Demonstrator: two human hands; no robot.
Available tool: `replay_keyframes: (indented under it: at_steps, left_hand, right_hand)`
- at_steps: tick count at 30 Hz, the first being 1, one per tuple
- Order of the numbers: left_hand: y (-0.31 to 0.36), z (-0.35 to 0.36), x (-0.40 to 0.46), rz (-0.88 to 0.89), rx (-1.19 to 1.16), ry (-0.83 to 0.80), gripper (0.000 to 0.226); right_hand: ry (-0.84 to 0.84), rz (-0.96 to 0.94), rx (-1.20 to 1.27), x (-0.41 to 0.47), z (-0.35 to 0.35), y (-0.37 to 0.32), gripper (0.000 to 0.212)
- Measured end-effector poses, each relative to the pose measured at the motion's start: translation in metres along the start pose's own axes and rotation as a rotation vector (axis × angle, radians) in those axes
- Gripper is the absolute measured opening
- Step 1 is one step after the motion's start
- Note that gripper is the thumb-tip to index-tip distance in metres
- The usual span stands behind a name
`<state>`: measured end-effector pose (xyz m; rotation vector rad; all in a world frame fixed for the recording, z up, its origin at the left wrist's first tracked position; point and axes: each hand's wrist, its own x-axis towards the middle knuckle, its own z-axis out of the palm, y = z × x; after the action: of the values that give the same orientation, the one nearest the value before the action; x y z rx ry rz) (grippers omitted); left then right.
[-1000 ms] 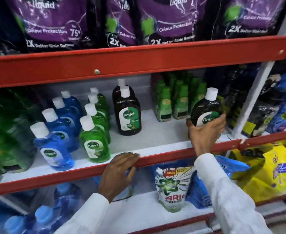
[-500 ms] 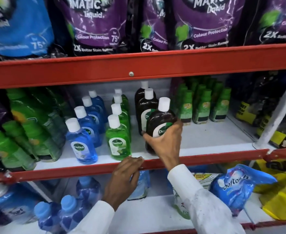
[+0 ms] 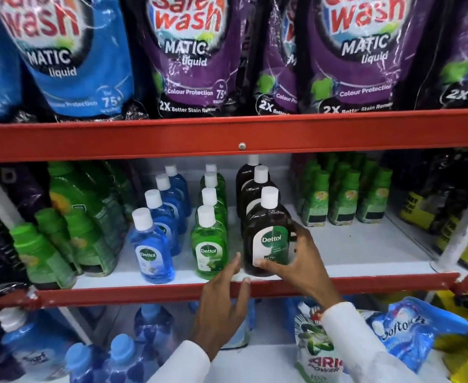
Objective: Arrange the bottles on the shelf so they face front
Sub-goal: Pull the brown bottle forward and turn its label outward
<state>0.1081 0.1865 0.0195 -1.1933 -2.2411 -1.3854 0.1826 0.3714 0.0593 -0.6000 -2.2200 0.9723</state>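
Note:
A dark brown Dettol bottle (image 3: 266, 230) with a white cap stands at the front of the middle shelf (image 3: 351, 252), label facing forward. My right hand (image 3: 299, 261) is wrapped around its lower right side, thumb on the label. Two more brown bottles (image 3: 255, 186) line up behind it. Left of them run a row of green Dettol bottles (image 3: 209, 241) and a row of blue Dettol bottles (image 3: 151, 250), labels forward. My left hand (image 3: 224, 302) rests open over the red shelf lip (image 3: 116, 295), fingers spread just below the green and brown bottles.
Small green-capped bottles (image 3: 340, 197) stand at the back right of the shelf, larger green bottles (image 3: 69, 225) at the left. Detergent pouches (image 3: 199, 59) fill the shelf above. Below lie blue bottles (image 3: 122, 355) and refill packs (image 3: 410, 330). A white upright (image 3: 459, 233) stands at right.
My right hand carried the brown bottle from the right of the shelf leftward and set it down in front of the other brown bottles. My left hand's fingers have lifted and spread.

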Motion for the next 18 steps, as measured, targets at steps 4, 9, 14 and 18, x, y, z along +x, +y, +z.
replay_keyframes:
  at_steps: [4,9,14,18]
  left_hand:
    - [0.011,0.013,0.019,-0.035,0.03,-0.039,0.046]
    - [0.009,0.022,0.034,-0.148,0.09,-0.031,0.029]
    - [0.007,0.024,0.037,-0.178,0.072,-0.051,0.031]
    - [0.012,0.022,0.038,-0.178,0.081,-0.067,0.029]
  right_hand:
    - [-0.219,0.006,-0.01,0.005,-0.019,0.021,0.07]
    - [-0.232,-0.019,0.027,0.009,-0.02,0.031,0.042]
    - [-0.226,-0.033,0.026,0.008,-0.022,0.033,0.035]
    - [-0.214,-0.023,0.024,0.007,-0.022,0.036,0.035]
